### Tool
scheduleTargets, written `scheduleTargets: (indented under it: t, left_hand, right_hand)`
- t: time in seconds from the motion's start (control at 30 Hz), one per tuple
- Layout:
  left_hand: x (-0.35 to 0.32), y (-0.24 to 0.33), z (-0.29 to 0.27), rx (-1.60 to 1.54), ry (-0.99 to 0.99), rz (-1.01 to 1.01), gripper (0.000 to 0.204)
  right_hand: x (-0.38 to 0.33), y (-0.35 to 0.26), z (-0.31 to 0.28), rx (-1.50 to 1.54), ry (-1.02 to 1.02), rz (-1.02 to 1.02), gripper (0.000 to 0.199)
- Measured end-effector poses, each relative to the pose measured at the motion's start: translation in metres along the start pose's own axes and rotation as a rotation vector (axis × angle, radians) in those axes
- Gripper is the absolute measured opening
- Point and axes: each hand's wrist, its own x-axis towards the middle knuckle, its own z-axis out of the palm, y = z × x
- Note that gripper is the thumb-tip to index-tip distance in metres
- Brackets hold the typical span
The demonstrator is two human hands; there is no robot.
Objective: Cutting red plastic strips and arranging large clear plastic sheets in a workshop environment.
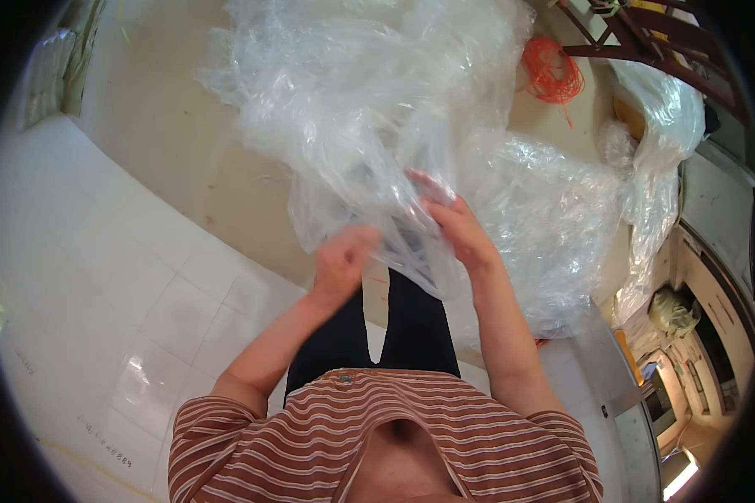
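Note:
A big heap of clear crumpled plastic sheeting [369, 92] lies on the floor in front of me and reaches up to my hands. My left hand [341, 261] is closed on a lower fold of the plastic, blurred by motion. My right hand [455, 225] grips the film a little higher and to the right, fingers pinched into it. Both hands hold the same sheet in front of my dark trousers, a short gap between them.
A coil of orange cord [552, 71] lies at the far right of the heap. More clear plastic [658, 151] is draped at the right beside a dark wooden frame [646, 42]. A yellowish bag [673, 312] sits at the lower right. White floor tiles [101, 277] spread to the left.

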Motion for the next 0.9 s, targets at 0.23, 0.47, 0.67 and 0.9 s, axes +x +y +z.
scheduleTargets:
  t: [0.23, 0.47, 0.67, 0.9]
  left_hand:
    - [0.206, -0.066, -0.030, 0.110, 0.390, 0.008, 0.043]
    - [0.341, -0.140, 0.022, 0.259, 0.138, 0.030, 0.057]
    - [0.284, -0.088, 0.046, 0.025, 0.137, 0.084, 0.026]
    - [0.086, 0.049, 0.004, -0.016, -0.151, 0.199, 0.008]
  right_hand:
    - [-0.072, 0.022, -0.057, -0.110, 0.057, 0.110, 0.049]
    - [-0.088, 0.078, -0.110, -0.041, 0.236, 0.201, 0.048]
    - [-0.078, 0.169, -0.132, -0.230, 0.625, 0.143, 0.047]
    - [-0.068, 0.065, -0.068, -0.546, 0.700, -0.361, 0.032]
